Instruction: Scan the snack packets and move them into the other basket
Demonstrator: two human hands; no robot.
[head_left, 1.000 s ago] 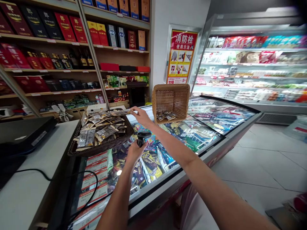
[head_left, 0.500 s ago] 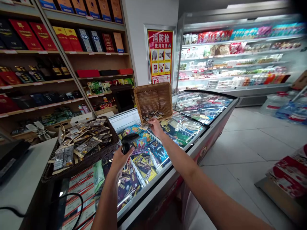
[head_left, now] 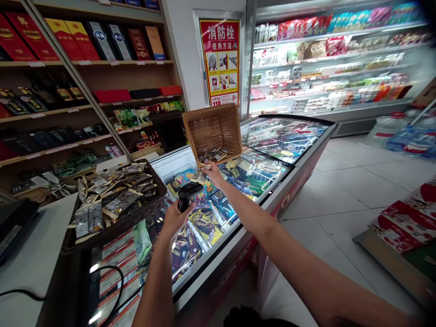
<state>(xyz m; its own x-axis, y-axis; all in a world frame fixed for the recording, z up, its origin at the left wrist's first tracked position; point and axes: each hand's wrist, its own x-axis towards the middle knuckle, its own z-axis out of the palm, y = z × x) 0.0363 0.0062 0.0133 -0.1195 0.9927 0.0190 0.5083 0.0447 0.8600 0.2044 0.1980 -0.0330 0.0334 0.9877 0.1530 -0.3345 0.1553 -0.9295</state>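
Poking from right-hand fingers (head_left: 211,168): small packet (head_left: 198,174), beside tan basket (head_left: 207,129).

From my remote seat I read this as a shop, likely a small supermarket. At upper left of the frame I see shelves (head_left: 131,100) of boxed goods (head_left: 100,41) and bottles, with price tags (head_left: 115,63) along the edges. A lit chilled display (head_left: 323,108) of packaged food fills the upper right. Through the middle I have a glass-topped chest freezer (head_left: 282,186) holding colourful packs (head_left: 206,227), and at lower left, red-banded price labels (head_left: 116,263).
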